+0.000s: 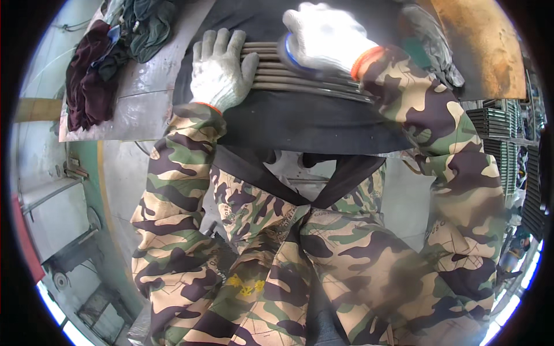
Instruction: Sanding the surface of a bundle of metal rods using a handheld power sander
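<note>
Several thin metal rods (306, 83) lie side by side on a black cloth (277, 121), running left to right. My left hand (222, 72), in a white knitted glove with an orange cuff edge, lies flat across their left ends with its fingers stretched out. On the right, my right hand (332, 39), gloved the same way, is closed over a round, blue-rimmed pad (290, 53). The pad rests on or just above the rods; its lower edge is smeared by motion. My glove hides most of the pad and some of the rods' right part.
Dark crumpled cloths (95, 75) lie on the metal tabletop (144, 98) at the left. Grey crumpled plastic (435, 49) and a rusty brown board (485, 46) are at the far right. Beyond my right arm stand racks of stacked metal parts (499, 124). Machinery (75, 254) stands low at the left.
</note>
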### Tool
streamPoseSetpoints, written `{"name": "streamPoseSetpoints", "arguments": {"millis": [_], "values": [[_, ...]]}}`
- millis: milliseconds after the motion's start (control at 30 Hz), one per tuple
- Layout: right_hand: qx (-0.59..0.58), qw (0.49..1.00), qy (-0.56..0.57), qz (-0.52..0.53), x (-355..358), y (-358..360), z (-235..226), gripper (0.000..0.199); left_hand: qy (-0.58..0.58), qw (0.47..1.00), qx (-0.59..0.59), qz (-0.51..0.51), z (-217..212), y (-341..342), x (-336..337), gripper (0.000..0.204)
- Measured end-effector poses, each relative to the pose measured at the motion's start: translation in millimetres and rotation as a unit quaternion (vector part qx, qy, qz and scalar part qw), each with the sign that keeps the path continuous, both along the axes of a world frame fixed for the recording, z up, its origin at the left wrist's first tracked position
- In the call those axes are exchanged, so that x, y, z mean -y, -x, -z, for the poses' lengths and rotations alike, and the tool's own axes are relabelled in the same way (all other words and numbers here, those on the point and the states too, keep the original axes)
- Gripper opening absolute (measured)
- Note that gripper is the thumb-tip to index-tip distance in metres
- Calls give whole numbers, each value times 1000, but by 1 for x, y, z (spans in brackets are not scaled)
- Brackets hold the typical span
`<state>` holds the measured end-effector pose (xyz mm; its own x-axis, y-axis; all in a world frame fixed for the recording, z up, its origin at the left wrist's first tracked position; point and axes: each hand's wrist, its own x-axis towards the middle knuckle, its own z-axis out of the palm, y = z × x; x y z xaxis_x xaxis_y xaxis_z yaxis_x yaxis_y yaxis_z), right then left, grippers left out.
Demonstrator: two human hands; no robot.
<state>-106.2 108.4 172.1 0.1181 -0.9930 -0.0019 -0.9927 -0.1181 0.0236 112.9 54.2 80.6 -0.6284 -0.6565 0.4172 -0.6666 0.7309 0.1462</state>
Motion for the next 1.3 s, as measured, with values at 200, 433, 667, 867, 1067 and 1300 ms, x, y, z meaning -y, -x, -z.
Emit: {"name": "streamPoseSetpoints", "arguments": {"millis": [200,433,667,867,1067,1300], "values": [[41,999,1,-29,2,13,4,31,17,1000,-19,-4,8,0,1,50],[63,987,116,-95,16,18,19,21,32,998,-45,-10,18,-3,5,45],[47,996,48,-64,16,7,-3,28,-51,920,-384,64,-9,23,-97,29],[42,997,-61,24,10,-2,-28,38,-370,819,-435,63,-11,59,-161,28],[49,995,-60,59,2,-13,-59,42,-589,600,-540,-33,-18,85,-166,32],[62,996,-22,62,-4,-1,-60,42,-669,611,-422,33,-52,116,-174,50]]}}
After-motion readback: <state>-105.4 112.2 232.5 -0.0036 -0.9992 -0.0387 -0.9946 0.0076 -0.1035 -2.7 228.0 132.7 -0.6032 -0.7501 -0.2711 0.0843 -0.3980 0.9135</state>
